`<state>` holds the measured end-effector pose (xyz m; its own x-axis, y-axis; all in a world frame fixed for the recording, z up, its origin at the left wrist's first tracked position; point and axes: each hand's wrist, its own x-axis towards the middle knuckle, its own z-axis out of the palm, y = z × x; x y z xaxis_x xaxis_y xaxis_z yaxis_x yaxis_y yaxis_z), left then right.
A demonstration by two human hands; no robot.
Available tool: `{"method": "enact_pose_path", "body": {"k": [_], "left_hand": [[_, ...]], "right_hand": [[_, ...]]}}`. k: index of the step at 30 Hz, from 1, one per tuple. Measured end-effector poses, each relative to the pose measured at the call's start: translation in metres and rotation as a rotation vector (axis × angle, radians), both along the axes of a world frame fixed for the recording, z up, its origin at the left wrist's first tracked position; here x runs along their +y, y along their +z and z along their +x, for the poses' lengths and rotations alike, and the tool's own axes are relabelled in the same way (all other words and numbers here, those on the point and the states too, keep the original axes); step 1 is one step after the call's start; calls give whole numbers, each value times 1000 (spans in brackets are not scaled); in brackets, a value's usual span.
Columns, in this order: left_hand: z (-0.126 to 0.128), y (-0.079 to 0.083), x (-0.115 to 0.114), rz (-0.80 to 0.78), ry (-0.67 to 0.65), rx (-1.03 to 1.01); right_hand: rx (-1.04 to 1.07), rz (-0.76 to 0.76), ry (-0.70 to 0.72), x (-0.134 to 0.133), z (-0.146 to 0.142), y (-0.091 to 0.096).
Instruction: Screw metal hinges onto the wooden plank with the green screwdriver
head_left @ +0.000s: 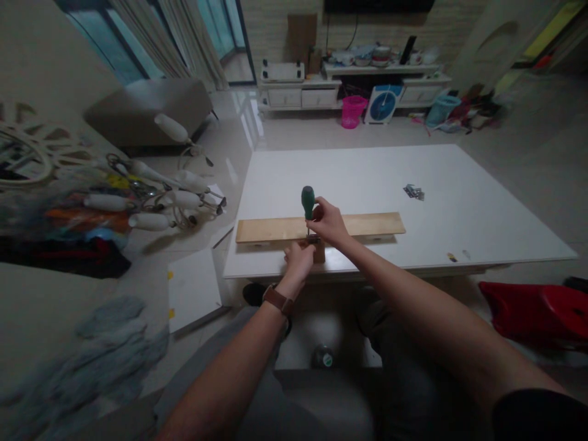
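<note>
A green-handled screwdriver [307, 201] stands upright over a long wooden board [271, 229], its shaft pointing down at the board's near edge. The fingers of my right hand [329, 223] are closed around the lower part of the screwdriver. Close below its tip, my left hand [299, 257] pinches at a small dark metal piece [313, 239] by the board edge; the fingers partly hide it. Under that spot a small brown block [318, 254] shows. The board lies across the near part of a white table [358, 177].
Several small metal pieces [414, 192] lie on the table's right half. Small scraps [452, 257] are near its front edge. A white panel [193, 291] is on the floor at left, below a lamp with several white shades [184, 199]. A red object [533, 312] stands at right.
</note>
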<state>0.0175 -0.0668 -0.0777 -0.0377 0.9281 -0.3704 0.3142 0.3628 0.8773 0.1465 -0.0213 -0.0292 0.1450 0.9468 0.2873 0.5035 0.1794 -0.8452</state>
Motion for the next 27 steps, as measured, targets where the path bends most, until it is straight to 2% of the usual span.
{"method": "enact_pose_path", "body": {"k": [2, 5, 8, 11, 13, 17, 21, 27], "left_hand": [[-6, 10, 11, 112, 38, 87], [-17, 28, 29, 441, -11, -59], [-26, 45, 46, 573, -134, -246], [-26, 56, 57, 621, -302, -367], [-24, 59, 59, 638, -358, -431], [-17, 62, 60, 645, -305, -479], [-14, 66, 58, 625, -205, -454], [-14, 69, 57, 585, -207, -421]], "right_hand": [[16, -2, 13, 0, 1, -1], [55, -8, 47, 0, 2, -1], [77, -9, 89, -1, 2, 0], [78, -12, 117, -2, 2, 0], [72, -7, 130, -2, 2, -1], [70, 14, 156, 0, 4, -4], [51, -41, 152, -1, 7, -5], [-39, -44, 149, -1, 8, -5]]}}
